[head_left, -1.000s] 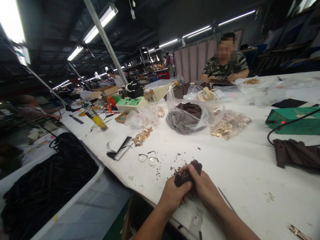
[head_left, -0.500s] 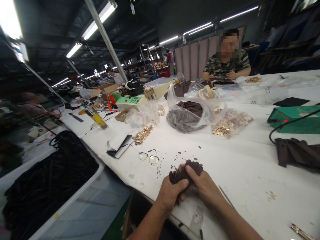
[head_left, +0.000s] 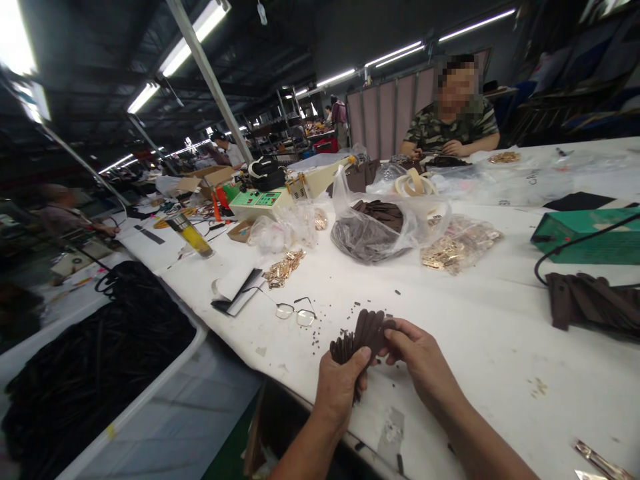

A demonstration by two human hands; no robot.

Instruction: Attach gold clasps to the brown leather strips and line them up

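Observation:
A bundle of dark brown strips (head_left: 369, 332) with rounded ends fans out over the front of the table. Wrapped round its lower part is my left hand (head_left: 343, 377), thumb lying across the strips. At the bundle's right side, my right hand (head_left: 413, 343) pinches the end of a strip between thumb and fingers. Small dark bits lie scattered on the tabletop behind the bundle, near a pair of glasses (head_left: 296, 313). The lower ends of the strips are partly hidden by my left hand.
A clear bag of brown strips (head_left: 373, 230) stands mid-table, beside a bag of gold metal pieces (head_left: 457, 247). Loose gold pieces (head_left: 284, 269) lie left. A green box (head_left: 590, 235) with a cable is at right. A white bin (head_left: 200, 337) of black strips adjoins the table. A person (head_left: 453, 127) sits opposite.
My right hand has shifted from covering the bundle to its right edge, exposing more of the fanned strips. My left hand keeps its hold.

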